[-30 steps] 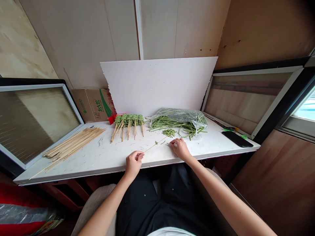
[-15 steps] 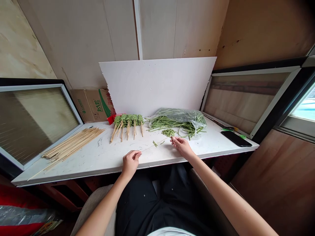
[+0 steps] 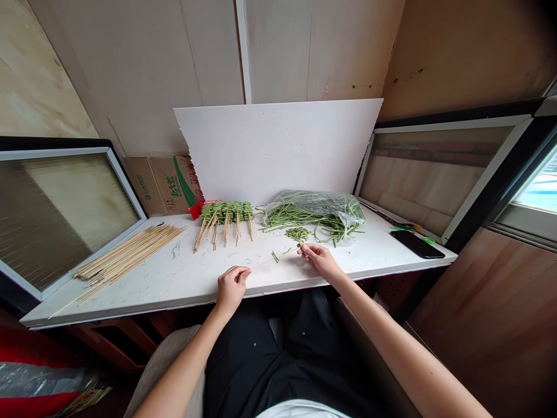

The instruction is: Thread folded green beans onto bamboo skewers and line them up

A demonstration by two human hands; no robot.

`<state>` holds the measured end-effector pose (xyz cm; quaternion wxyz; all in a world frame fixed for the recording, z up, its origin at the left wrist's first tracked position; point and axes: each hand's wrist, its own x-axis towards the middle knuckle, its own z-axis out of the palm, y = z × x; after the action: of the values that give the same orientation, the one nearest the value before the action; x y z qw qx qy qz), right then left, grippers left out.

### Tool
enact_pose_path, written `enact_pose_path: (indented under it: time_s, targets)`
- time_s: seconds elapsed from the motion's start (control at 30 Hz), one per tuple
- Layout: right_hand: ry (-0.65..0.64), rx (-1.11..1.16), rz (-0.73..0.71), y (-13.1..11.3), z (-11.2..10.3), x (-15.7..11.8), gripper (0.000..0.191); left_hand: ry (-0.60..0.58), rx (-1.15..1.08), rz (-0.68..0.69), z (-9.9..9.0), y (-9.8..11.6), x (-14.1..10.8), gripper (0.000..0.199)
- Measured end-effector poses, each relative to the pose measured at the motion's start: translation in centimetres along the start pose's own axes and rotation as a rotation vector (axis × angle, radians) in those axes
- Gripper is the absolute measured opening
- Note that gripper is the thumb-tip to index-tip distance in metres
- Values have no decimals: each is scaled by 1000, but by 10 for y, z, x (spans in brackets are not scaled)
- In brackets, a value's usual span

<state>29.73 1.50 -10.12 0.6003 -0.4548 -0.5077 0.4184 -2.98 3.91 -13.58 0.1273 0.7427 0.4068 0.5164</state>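
My left hand (image 3: 231, 285) is closed on the end of a thin skewer (image 3: 263, 265) above the front of the white table. The skewer slants up toward my right hand (image 3: 316, 256), whose fingers pinch a small green bean piece near its far end. A few cut bean pieces (image 3: 275, 256) lie between my hands, and a small pile of pieces (image 3: 297, 233) is just beyond my right hand. Loaded bean skewers (image 3: 227, 212) are grouped at the back of the table. Bare skewers (image 3: 130, 255) lie in a heap to the left.
Long green beans (image 3: 296, 216) lie partly under a clear plastic bag (image 3: 348, 216) behind my right hand. A black phone (image 3: 416, 244) rests at the right of the white table (image 3: 174, 290). A cardboard box (image 3: 163, 186) and a white board (image 3: 282, 151) stand behind.
My right hand has shifted slightly left, with its fingertips at the bean piece by the skewer. My left hand has hardly moved.
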Motion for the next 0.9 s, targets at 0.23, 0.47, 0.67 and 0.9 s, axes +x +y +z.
enact_pose_path:
  time_s: [0.23, 0.47, 0.67, 0.9]
  targets:
    - [29, -33, -6, -3, 1, -1, 51, 16, -5, 6, 1, -2, -1, 18]
    - [29, -5, -16, 2, -1, 0, 48, 17, -1, 16, 1, -3, -1, 19]
    - [49, -49, -23, 0, 0, -1, 53, 22, -6, 18, 1, -3, -1, 18]
    - [39, -59, -21, -4, 3, -3, 52, 19, 2, 18, 2, -5, -1, 18]
